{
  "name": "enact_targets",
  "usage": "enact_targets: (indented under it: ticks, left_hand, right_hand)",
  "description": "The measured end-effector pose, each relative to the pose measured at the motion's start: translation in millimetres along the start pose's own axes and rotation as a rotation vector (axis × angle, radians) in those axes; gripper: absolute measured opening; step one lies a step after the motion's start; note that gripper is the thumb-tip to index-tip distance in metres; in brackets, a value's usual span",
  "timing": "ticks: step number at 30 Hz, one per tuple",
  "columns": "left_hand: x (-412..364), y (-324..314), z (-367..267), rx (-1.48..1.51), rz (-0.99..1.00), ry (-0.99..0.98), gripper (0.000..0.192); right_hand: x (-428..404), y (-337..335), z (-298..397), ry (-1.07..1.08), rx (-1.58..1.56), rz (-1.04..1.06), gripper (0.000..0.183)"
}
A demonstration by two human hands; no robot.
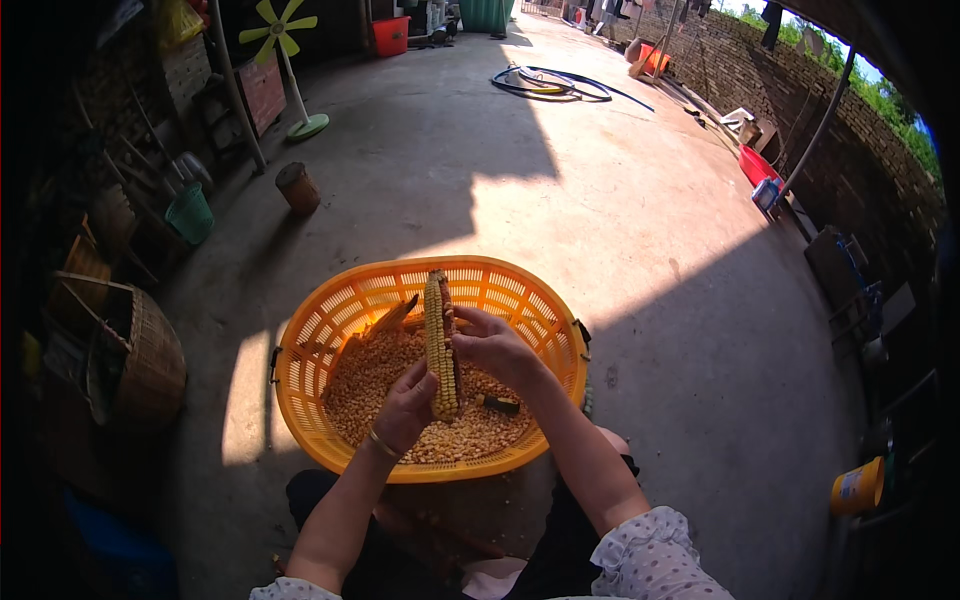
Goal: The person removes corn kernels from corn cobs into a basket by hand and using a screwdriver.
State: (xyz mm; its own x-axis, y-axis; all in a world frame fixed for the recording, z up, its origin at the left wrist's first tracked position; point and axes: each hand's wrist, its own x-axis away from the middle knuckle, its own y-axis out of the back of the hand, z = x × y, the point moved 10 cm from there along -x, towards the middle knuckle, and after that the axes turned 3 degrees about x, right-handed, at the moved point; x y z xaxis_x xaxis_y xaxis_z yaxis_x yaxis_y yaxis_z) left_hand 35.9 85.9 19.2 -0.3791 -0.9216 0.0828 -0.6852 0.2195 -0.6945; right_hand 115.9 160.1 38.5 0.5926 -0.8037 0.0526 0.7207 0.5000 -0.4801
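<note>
An ear of dried corn [441, 345] stands nearly upright over an orange oval plastic basket [431, 472]. Part of its right side is bare of kernels. My left hand [409, 405], with a bangle at the wrist, grips the cob's lower end. My right hand [491, 343] holds the cob's right side near the middle, thumb and fingers against it. Loose corn kernels [465, 442] cover the basket's bottom. Among them, right of the cob, lies a short tool handle [499, 405], black and yellow. Corn husk [386, 321] rests at the basket's back left.
A wooden stump [298, 189] and a pedestal fan [306, 124] stand on the concrete floor ahead to the left. Woven basket [150, 360] at left. A coiled hose [555, 84] lies far ahead. A yellow bucket [856, 486] is at right.
</note>
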Motion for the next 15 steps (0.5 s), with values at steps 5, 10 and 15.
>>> enact_targets:
  ticks: [5,10,15]
  left_hand:
    - [-0.6,7.5,3.1,-0.052,-0.053,0.002,0.049]
    - [0.6,3.5,1.7,-0.064,-0.039,0.002,0.049]
    - [-1.9,6.9,0.0,0.021,-0.056,-0.015,0.049]
  right_hand:
    - [2.1,-6.5,3.9,0.006,0.071,-0.033,0.058]
    - [-0.2,-1.1,-1.6,-0.041,-0.043,-0.017,0.059]
    - [3.4,-10.7,7.6,0.056,0.120,-0.038,0.059]
